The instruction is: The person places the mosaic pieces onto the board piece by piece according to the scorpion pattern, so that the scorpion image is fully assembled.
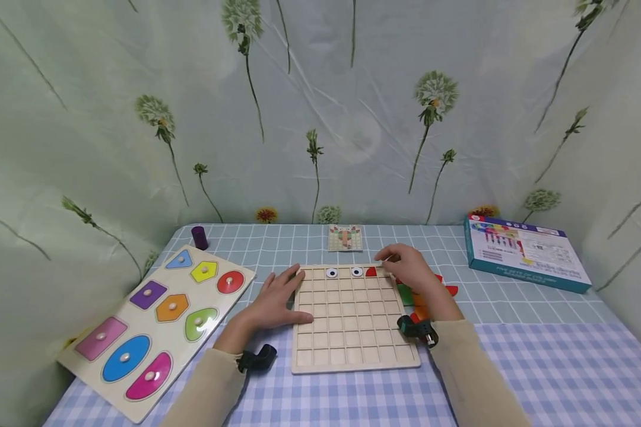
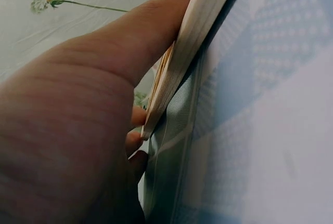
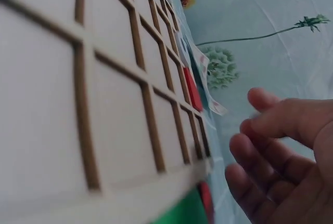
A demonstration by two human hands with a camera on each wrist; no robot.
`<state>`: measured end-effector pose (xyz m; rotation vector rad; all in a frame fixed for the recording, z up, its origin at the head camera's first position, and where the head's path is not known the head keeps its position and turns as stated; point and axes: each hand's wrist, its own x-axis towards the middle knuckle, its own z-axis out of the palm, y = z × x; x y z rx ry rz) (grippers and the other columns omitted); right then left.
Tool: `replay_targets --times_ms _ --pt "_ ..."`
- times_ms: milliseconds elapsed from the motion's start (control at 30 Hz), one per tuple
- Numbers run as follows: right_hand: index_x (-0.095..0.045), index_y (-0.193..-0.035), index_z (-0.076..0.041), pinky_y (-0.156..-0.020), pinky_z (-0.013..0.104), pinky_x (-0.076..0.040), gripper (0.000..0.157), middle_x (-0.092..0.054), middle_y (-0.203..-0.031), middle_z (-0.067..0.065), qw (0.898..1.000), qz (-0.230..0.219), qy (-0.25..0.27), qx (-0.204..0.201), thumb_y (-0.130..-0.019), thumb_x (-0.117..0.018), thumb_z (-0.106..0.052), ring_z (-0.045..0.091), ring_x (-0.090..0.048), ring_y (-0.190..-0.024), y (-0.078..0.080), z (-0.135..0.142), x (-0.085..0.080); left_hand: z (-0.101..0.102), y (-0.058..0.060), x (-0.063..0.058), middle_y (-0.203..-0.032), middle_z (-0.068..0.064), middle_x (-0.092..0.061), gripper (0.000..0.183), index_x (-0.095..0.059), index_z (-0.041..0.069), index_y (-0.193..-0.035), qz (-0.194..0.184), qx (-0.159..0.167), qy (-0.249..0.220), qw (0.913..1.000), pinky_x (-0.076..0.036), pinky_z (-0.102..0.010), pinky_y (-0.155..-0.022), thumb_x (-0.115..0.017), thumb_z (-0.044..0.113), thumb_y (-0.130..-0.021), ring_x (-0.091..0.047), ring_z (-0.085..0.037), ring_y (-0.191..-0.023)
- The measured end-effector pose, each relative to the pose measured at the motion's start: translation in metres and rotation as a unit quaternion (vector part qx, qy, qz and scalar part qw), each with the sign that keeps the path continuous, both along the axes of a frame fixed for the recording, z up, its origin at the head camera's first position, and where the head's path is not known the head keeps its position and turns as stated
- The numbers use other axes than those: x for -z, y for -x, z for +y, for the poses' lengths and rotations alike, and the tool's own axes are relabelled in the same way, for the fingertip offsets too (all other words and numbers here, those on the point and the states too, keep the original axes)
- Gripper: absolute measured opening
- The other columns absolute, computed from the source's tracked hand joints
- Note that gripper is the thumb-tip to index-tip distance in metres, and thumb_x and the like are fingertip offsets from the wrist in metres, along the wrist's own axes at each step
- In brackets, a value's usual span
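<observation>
A wooden grid board (image 1: pixel 352 320) lies before me with two eye tiles, the left eye tile (image 1: pixel 332 273) and the right eye tile (image 1: pixel 357 271), in its far row. Beside them sits a red curved piece (image 1: pixel 371 271). My left hand (image 1: pixel 275 302) rests at the board's left edge, thumb on top and fingers spread along the side. Over the far right corner, my right hand (image 1: pixel 408 268) pinches a small thin pale piece (image 3: pixel 254 115) between thumb and index finger; most of it is hidden by the fingertips.
Red, green and orange pieces (image 1: pixel 419 308) lie right of the board, partly under my right forearm. A patterned card (image 1: pixel 345 238) lies behind the board. On the left are a knobbed shape puzzle (image 1: pixel 178 350) and a purple cylinder (image 1: pixel 199 237). A box (image 1: pixel 526 255) lies far right.
</observation>
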<state>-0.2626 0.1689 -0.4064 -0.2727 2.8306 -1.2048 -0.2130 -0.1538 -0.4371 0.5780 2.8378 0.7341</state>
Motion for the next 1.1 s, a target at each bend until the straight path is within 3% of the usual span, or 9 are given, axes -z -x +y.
replay_targets --times_ms 167,400,900,1100 --pt "-0.07 -0.117 -0.006 -0.08 0.035 -0.052 0.028 -0.062 -0.127 0.017 1.0 0.012 -0.019 0.02 -0.098 -0.05 -0.005 0.032 -0.054 -0.105 -0.002 0.011 -0.008 0.0 0.0 0.001 -0.168 -0.01 -0.019 0.104 -0.028 0.011 -0.158 -0.003 -0.005 0.004 1.0 -0.003 -0.056 -0.127 -0.078 0.057 -0.078 -0.02 -0.031 -0.155" --pt "-0.066 -0.127 -0.009 -0.094 0.047 -0.053 0.031 -0.056 -0.135 0.02 0.998 -0.01 -0.041 0.047 -0.098 -0.054 -0.009 0.037 -0.05 -0.118 -0.005 0.039 -0.007 0.0 0.001 0.002 -0.168 -0.01 -0.019 0.104 -0.028 0.012 -0.158 -0.002 -0.003 0.008 1.0 -0.003 -0.057 -0.127 -0.077 0.058 -0.078 -0.02 -0.031 -0.155" --pt "-0.07 -0.125 -0.01 -0.092 0.05 -0.056 0.031 -0.054 -0.135 0.028 0.992 -0.043 -0.115 0.034 -0.095 -0.061 -0.008 0.043 -0.05 -0.118 -0.003 0.076 0.004 -0.001 0.002 0.002 -0.168 -0.01 -0.018 0.105 -0.027 0.011 -0.159 -0.001 -0.001 0.014 0.9999 -0.003 -0.058 -0.126 -0.076 0.058 -0.079 -0.018 -0.03 -0.156" --pt "-0.071 -0.122 -0.009 -0.096 0.053 -0.053 0.029 -0.053 -0.135 0.026 0.992 -0.038 -0.113 0.03 -0.096 -0.06 -0.008 0.043 -0.051 -0.117 -0.004 0.082 0.009 0.001 0.001 0.001 -0.168 -0.011 -0.018 0.105 -0.028 0.011 -0.159 -0.002 0.0 0.01 0.9999 -0.003 -0.059 -0.126 -0.076 0.058 -0.079 -0.018 -0.031 -0.156"
